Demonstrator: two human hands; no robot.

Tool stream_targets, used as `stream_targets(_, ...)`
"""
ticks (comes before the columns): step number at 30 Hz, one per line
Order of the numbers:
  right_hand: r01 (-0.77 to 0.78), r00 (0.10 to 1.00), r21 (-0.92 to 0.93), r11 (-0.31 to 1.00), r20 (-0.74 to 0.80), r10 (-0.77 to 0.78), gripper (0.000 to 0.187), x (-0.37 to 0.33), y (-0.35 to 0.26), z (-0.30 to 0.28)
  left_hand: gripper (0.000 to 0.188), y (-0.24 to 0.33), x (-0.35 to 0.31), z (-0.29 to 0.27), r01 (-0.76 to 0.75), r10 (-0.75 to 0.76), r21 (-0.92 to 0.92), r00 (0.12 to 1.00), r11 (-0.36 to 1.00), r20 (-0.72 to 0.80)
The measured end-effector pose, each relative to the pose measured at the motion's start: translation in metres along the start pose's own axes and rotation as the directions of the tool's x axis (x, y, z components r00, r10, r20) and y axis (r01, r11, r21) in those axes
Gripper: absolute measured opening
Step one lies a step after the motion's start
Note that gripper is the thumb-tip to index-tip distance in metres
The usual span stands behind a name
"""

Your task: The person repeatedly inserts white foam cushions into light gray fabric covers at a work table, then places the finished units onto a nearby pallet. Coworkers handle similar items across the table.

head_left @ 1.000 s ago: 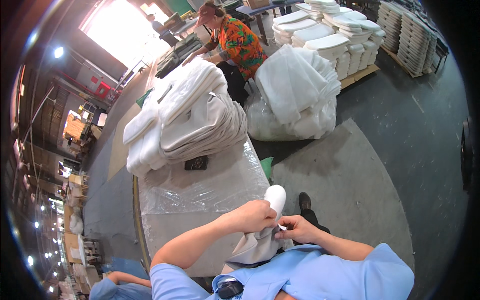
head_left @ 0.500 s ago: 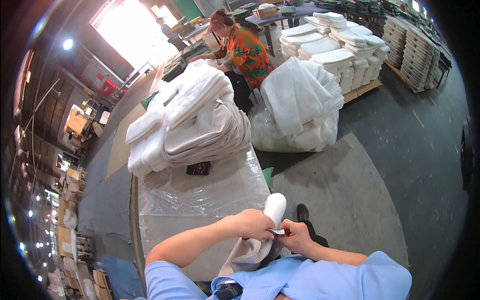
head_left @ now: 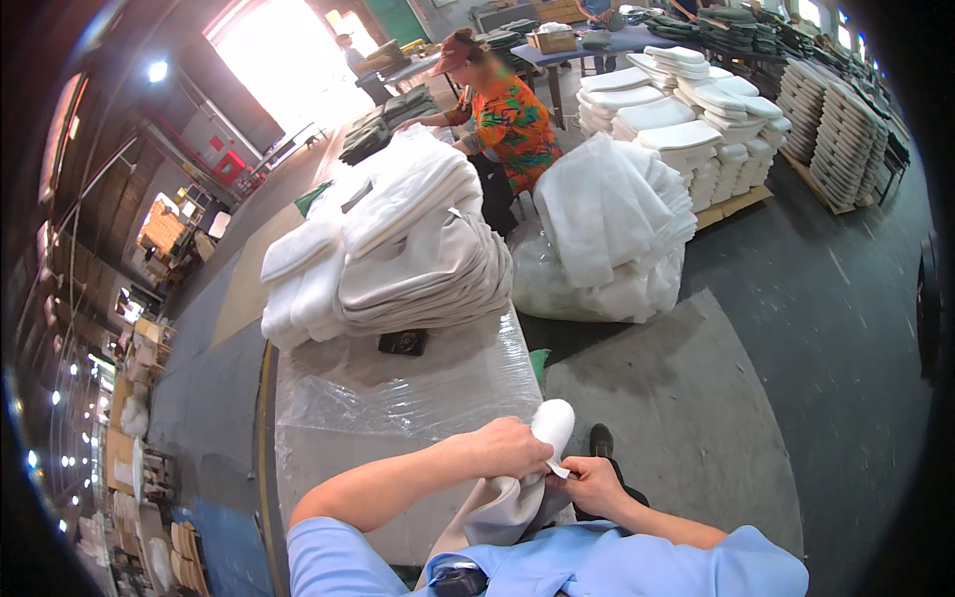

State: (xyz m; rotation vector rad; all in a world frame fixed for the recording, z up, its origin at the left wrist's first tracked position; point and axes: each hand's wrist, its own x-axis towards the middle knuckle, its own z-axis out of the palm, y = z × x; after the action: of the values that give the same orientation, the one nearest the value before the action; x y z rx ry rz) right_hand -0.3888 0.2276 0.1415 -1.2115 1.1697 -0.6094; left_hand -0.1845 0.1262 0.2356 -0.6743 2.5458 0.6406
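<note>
Close to my body, a white padded cushion (head_left: pixel 553 422) stands with its rounded end up, partly inside a light grey fabric cover (head_left: pixel 489 509). My left hand (head_left: pixel 511 448) is closed around the cover and pad on their left side. On the right, my right hand (head_left: pixel 591 486) pinches the cover's edge, where a small white flap (head_left: pixel 559 469) shows between both hands. The fingertips are partly hidden by the fabric. Farther up the plastic-covered table (head_left: pixel 348 398) lie a stack of grey covers (head_left: pixel 428 274) and a pile of white pads (head_left: pixel 408 189).
A small black object (head_left: pixel 403 342) lies before the grey stack. Beyond the table's right side stands a big clear bag of white padding (head_left: pixel 607 229). Stacked white pads (head_left: pixel 686 139) rise behind it. A co-worker in an orange patterned shirt (head_left: pixel 512 124) handles dark green pieces (head_left: pixel 393 119).
The view has shifted, so the surroundings appear slightly lower and farther right. Both hands keep their grip at the cover's edge, and the white flap now points downward between them.
</note>
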Motion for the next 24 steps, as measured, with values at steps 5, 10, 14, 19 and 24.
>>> stream_targets(5,0.162,0.986,0.117,0.98,-0.051,-0.157,0.024,0.005,0.009,0.006,0.038,-0.007,-0.001,0.001,0.015,-0.017,-0.062,1.0,0.998,-0.022)
stream_targets(10,0.242,0.97,0.135,0.961,0.003,-0.244,0.023,0.008,0.019,0.005,0.037,-0.007,-0.002,-0.002,0.024,-0.021,-0.081,0.999,0.996,0.042)
stream_targets(14,-0.024,0.974,0.319,0.947,0.223,-0.05,0.022,0.006,0.017,-0.003,0.034,-0.008,-0.002,-0.003,-0.008,0.013,-0.08,0.998,0.997,0.06)
stream_targets(19,-0.149,0.945,0.506,0.849,0.325,-0.028,0.027,0.013,0.018,0.001,0.031,-0.007,0.0,-0.006,0.085,-0.082,-0.037,0.994,0.996,0.078)
stream_targets(24,-0.132,0.935,0.212,0.968,0.351,0.051,0.028,0.019,0.044,-0.003,0.035,-0.003,0.009,-0.009,0.129,-0.13,0.011,0.986,0.992,0.109)
